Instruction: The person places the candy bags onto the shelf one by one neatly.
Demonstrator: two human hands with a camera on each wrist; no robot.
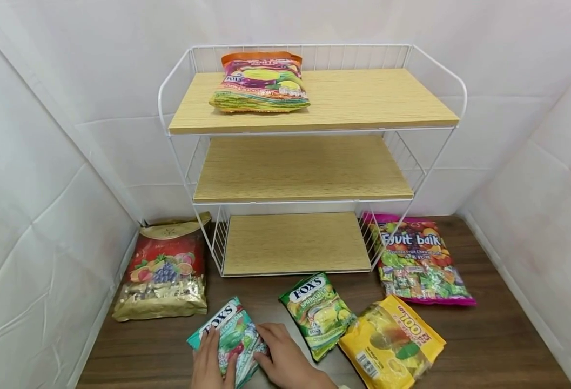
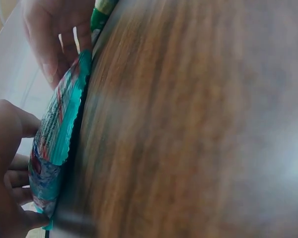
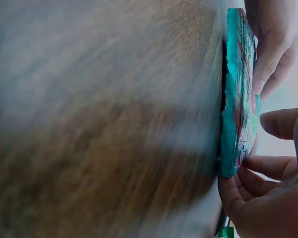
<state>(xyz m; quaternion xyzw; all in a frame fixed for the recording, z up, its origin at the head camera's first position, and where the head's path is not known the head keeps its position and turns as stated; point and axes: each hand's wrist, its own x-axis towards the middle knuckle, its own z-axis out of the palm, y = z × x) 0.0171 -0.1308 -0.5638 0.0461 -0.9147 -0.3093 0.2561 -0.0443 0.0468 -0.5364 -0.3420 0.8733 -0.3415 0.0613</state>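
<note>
Left hand (image 1: 210, 363) and right hand (image 1: 287, 359), loosely spread, touch the teal candy bag (image 1: 235, 336).

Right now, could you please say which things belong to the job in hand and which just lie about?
In hand: teal bag, left hand, right hand.
Untouched: green bag, yellow bag, pink-edged bag, red-gold bag, orange-topped bag, wire shelf.

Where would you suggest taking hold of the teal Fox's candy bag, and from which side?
Probably by both side edges, with the left hand from the left and the right hand from the right: the teal Fox's candy bag lies flat on the table, logo end pointing away, and its plump middle offers less to pinch.
</note>
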